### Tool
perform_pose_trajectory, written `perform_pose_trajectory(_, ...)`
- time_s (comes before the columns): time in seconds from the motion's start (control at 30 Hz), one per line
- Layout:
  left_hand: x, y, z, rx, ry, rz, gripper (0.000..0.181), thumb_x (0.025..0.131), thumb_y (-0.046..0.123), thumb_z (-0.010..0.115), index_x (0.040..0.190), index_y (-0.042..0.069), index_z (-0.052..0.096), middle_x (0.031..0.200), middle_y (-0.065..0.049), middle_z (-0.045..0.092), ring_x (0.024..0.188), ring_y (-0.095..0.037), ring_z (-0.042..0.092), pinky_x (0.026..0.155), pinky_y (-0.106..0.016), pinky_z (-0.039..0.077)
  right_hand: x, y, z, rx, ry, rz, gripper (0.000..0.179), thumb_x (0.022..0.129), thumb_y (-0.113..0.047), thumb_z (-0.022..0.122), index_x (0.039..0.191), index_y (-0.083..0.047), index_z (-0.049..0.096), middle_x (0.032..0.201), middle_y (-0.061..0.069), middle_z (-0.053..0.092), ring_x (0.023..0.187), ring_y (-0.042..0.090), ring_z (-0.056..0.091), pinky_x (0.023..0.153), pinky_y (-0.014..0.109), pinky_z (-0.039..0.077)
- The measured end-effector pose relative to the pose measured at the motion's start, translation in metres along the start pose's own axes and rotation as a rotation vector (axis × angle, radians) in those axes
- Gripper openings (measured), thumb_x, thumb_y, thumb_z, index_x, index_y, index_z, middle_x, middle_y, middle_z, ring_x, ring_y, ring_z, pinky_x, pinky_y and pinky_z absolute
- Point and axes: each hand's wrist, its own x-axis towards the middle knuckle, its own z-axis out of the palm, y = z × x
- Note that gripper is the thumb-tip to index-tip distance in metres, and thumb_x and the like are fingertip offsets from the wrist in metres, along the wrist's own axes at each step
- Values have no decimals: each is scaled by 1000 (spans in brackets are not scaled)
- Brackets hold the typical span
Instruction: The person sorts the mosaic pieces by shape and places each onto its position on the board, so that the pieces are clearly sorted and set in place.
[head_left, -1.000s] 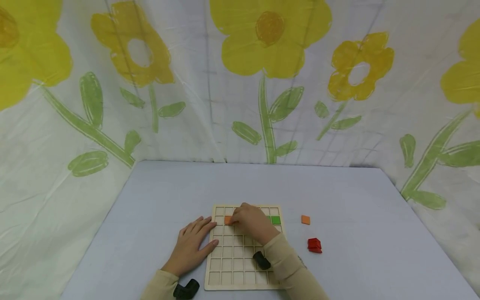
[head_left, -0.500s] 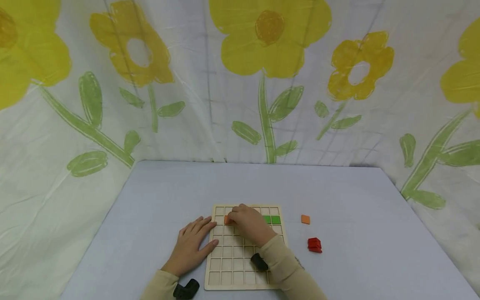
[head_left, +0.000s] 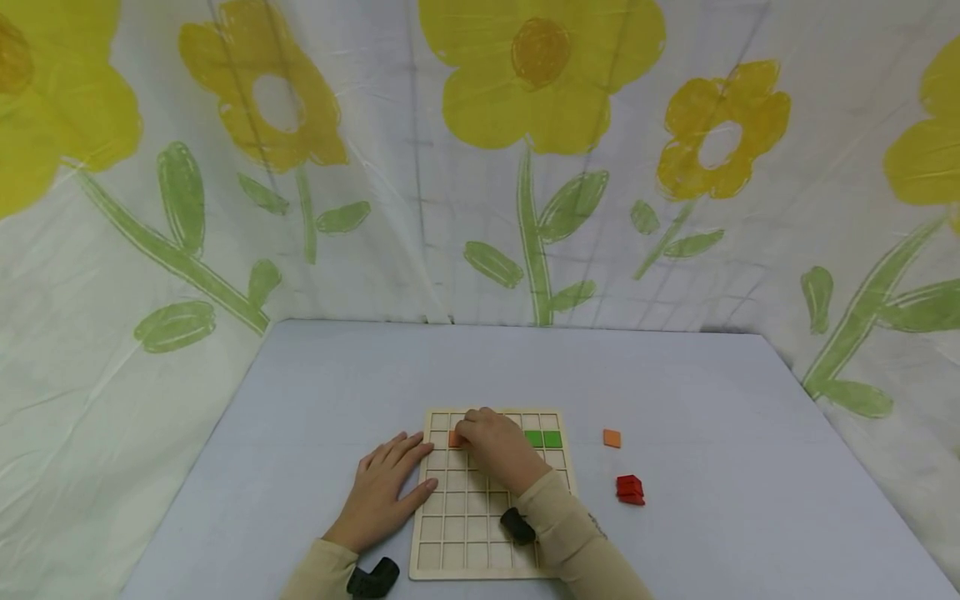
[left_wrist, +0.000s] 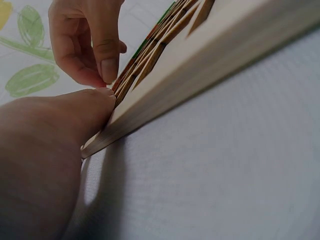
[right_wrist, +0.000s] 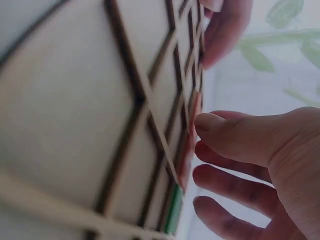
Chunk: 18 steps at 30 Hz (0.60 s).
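Observation:
A pale wooden grid board [head_left: 453, 504] lies flat on the table. My left hand [head_left: 386, 492] rests beside it, fingers straight, with fingertips and thumb touching its left edge. Over the second row from the top, my right hand [head_left: 495, 446] bends down and pinches an orange tile [head_left: 453, 439] at its cell, though the fingers hide much of it. In the left wrist view, the right hand's thumb and forefinger [left_wrist: 109, 70] come together near the left thumb. Two green tiles [head_left: 543, 439] sit at the right end of that row. The row's middle is hidden.
One loose orange tile [head_left: 612, 438] lies on the table [head_left: 712, 433] right of the board. Nearer the front is a small heap of red tiles [head_left: 630, 490]. A flower-printed curtain [head_left: 375, 208] hangs behind the table. Each wrist carries a black camera [head_left: 517, 526].
My right hand has shifted slightly left along the row, uncovering more of the green tiles, then stayed almost still. The left hand has not moved.

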Motion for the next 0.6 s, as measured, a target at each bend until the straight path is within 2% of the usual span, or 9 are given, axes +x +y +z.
perform_pose_trajectory(0.13,0,-1,2,7,-4,-4,52,90,46,61,136,21,55,145,-1,48,138,-28,36,105,-54,26,-2,7,-16,25,-43,49,6,87,-19,71,92,-17,69,87,-4,64,77,12,58,64,22,50)
perform_pose_trajectory(0.27,1,-1,3,17,-10,-7,53,90,47,61,136,22,55,145,-1,48,138,-28,36,104,-55,27,-10,21,-37,83,-62,147,12,87,-19,71,97,-13,68,90,-1,63,80,14,58,66,27,51)
perform_pose_trajectory(0.4,1,0,2,21,-7,-4,53,90,47,62,135,22,55,144,-2,48,137,-28,37,103,-55,27,-22,41,-57,162,-88,283,20,86,-15,72,105,-11,67,96,2,63,88,18,59,73,32,51)
perform_pose_trajectory(0.57,1,0,2,21,1,3,53,89,47,62,135,21,55,144,-3,48,137,-29,37,103,-55,26,-42,73,-79,263,-168,451,30,86,-6,70,115,-6,63,107,12,64,100,28,60,82,41,50)
perform_pose_trajectory(0.6,1,0,2,21,0,4,53,89,47,62,135,21,55,144,-3,48,137,-29,37,103,-55,26,-47,80,-83,291,-193,495,31,86,-6,69,117,-4,61,110,14,63,96,28,61,79,40,51)
